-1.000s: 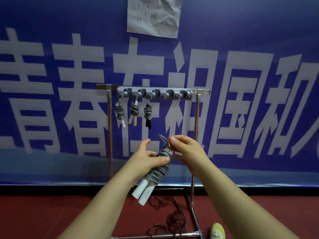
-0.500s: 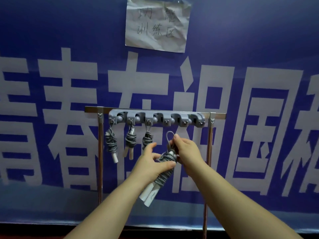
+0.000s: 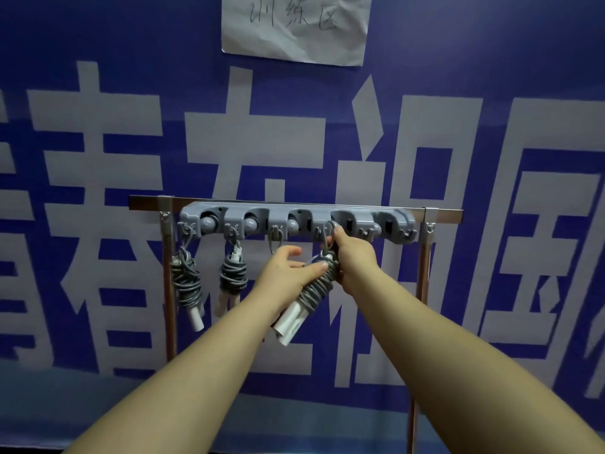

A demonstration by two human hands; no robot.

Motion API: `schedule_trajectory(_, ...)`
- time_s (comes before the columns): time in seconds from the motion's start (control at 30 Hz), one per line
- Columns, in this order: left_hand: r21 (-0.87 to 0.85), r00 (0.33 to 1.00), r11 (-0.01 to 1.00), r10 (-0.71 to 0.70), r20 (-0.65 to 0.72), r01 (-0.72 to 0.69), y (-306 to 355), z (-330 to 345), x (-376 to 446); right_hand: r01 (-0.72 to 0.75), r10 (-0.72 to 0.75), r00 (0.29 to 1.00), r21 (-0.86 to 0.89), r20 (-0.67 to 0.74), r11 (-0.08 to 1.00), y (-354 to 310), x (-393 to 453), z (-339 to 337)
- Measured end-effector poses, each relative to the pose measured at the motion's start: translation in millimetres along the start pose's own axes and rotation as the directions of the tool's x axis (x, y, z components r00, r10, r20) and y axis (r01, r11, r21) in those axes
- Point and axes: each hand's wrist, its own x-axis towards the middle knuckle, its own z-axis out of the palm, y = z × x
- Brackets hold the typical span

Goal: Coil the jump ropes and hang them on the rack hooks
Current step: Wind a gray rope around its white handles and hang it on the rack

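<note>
- Coiled grey jump rope (image 3: 316,288) at frame centre, long axis diagonal: white handles (image 3: 289,326) lower left, top loop (image 3: 328,232) upper right at the fourth hook (image 3: 319,231) of the grey hook rail (image 3: 296,221).
- Left hand (image 3: 288,273): thumb and fingers lightly cradling the coil.
- Right hand (image 3: 353,257): fingers pinching the loop.
- Two coiled ropes (image 3: 186,283) (image 3: 233,276) hanging centre left.
- Behind: blue banner (image 3: 98,93), white characters; paper note (image 3: 294,27) top centre.
</note>
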Motion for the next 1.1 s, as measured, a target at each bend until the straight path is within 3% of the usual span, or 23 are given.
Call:
schedule_trajectory(0.37, -0.053, 0.997, 0.996, -0.071, 0.016, 0.072, -20, -6, 2, -0.045, 0.046, 0.995, -0.021, 0.09, 0.999, 19, -1, -2)
schedule_trajectory(0.47, -0.1, 0.997, 0.992, -0.08, 0.01, 0.081, -32, -6, -6, 0.047, -0.039, 0.991, -0.061, 0.129, 0.997, 35, -17, -8)
schedule_trajectory(0.6, -0.015, 0.998, 0.998, -0.065, -0.018, 0.064, -54, -4, -29, 0.273, -0.264, 0.959, -0.081, 0.107, 0.959, 61, -48, -21)
schedule_trajectory(0.67, -0.001, 0.996, 0.997, -0.082, -0.046, 0.082, -75, -4, -47, 0.31, -0.298, 0.948, -0.12, 0.113, 0.943, 82, -65, -26)
schedule_trajectory(0.9, -0.035, 0.966, 0.966, -0.257, -0.029, 0.256, -171, 2, -98, 0.045, -0.012, 0.988, -0.22, 0.152, 0.974, 206, -91, -46)
schedule_trajectory(1.1, -0.045, 0.897, 0.896, -0.443, -0.001, 0.442, -273, 8, -132, -0.182, 0.236, 0.956, -0.279, 0.175, 0.943, 318, -98, -59)
